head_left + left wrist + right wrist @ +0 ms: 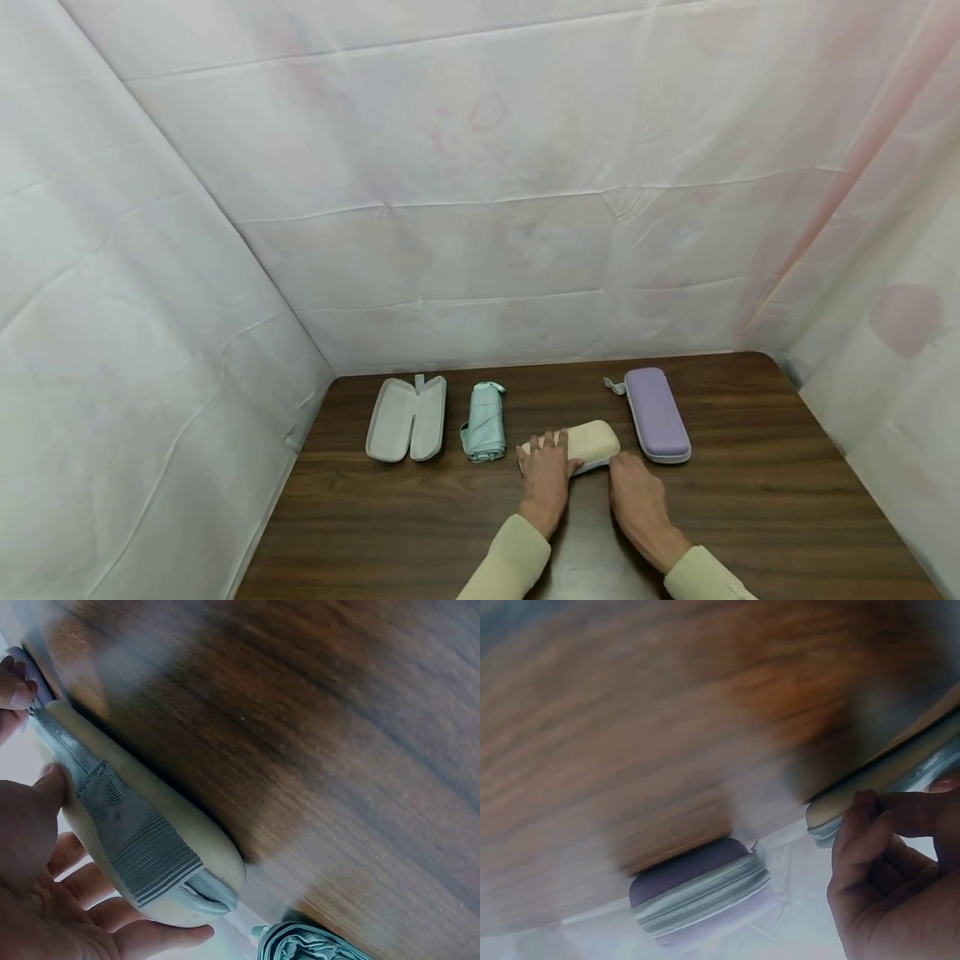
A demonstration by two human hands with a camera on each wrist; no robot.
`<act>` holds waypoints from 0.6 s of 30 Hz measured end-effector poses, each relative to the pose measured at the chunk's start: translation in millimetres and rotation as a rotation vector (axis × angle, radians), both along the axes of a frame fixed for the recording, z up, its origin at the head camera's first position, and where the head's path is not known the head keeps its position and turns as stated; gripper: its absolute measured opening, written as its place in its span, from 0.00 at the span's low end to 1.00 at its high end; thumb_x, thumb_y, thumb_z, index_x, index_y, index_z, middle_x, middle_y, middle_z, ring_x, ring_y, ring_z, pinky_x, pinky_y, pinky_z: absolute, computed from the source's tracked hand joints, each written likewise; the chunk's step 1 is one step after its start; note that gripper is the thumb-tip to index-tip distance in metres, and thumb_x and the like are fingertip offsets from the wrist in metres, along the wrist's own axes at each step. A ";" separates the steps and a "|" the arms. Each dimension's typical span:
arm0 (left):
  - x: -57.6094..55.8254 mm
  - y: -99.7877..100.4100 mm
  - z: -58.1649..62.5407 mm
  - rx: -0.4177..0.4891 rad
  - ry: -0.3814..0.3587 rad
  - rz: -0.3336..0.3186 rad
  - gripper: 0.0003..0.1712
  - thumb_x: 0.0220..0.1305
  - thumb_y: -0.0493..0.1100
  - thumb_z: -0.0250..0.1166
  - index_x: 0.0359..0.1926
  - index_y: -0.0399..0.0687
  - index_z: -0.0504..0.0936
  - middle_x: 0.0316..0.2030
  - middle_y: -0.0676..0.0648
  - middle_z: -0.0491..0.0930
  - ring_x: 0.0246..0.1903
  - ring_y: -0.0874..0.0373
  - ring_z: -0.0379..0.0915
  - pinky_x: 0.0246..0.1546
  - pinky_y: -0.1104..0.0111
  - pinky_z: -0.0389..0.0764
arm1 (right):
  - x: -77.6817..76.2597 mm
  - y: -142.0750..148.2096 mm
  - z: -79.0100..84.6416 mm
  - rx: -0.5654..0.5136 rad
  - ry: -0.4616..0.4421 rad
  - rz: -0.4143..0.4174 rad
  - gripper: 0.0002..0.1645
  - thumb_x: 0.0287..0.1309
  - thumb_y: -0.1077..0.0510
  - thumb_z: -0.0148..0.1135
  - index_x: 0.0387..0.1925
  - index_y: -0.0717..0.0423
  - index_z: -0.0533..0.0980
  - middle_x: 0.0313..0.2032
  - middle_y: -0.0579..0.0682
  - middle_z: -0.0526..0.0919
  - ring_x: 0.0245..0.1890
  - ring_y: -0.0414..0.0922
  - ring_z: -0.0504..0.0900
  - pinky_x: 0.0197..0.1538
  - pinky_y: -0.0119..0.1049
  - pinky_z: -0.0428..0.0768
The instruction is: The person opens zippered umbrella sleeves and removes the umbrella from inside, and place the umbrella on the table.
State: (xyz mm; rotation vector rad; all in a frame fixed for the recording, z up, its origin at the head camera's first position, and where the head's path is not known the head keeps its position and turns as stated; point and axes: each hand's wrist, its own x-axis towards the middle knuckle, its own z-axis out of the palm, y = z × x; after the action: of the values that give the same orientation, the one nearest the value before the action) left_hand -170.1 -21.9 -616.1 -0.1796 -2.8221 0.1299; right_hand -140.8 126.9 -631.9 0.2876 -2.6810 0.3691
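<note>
While the left hand [546, 473] grips the cream case [597, 440] on the table [390, 525], left of the purple case [657, 412], I see the right hand [639, 498] pinching, probably, its zip pull [33, 710]; I judge zipping is in hand, next needing a steady pull along the seam [67, 746].

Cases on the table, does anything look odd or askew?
Only the pale grey case stands out, lying spread open left of the mint umbrella, while the purple case is closed. No visible spill or damage.
</note>
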 end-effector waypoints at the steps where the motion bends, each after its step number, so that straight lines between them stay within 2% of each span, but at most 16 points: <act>1: -0.1 0.1 -0.5 -0.002 0.004 0.004 0.36 0.59 0.72 0.67 0.64 0.64 0.85 0.52 0.54 0.87 0.53 0.52 0.83 0.51 0.48 0.83 | 0.2 -1.0 -0.3 0.005 0.004 0.003 0.07 0.52 0.75 0.66 0.27 0.65 0.77 0.31 0.58 0.80 0.33 0.57 0.82 0.24 0.52 0.82; 10: 1.0 0.6 -0.5 -0.001 -0.001 0.012 0.37 0.58 0.72 0.67 0.65 0.64 0.85 0.54 0.53 0.87 0.55 0.51 0.84 0.53 0.48 0.84 | 1.6 -7.9 -0.8 0.018 0.029 0.015 0.09 0.49 0.76 0.67 0.26 0.64 0.76 0.28 0.57 0.78 0.32 0.56 0.81 0.24 0.51 0.82; 18: 2.2 0.5 -0.7 -0.017 0.028 0.014 0.37 0.57 0.73 0.68 0.63 0.65 0.86 0.52 0.54 0.87 0.53 0.52 0.84 0.52 0.49 0.85 | 2.9 -11.9 -1.3 0.021 -0.009 0.020 0.10 0.51 0.75 0.68 0.25 0.63 0.75 0.28 0.55 0.77 0.32 0.55 0.81 0.24 0.49 0.82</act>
State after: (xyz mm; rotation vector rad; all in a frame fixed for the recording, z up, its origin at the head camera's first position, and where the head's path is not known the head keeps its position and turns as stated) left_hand -168.0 -21.4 -616.8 -0.1610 -2.7952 0.1581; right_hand -137.9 115.0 -633.2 0.3205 -2.6938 0.3493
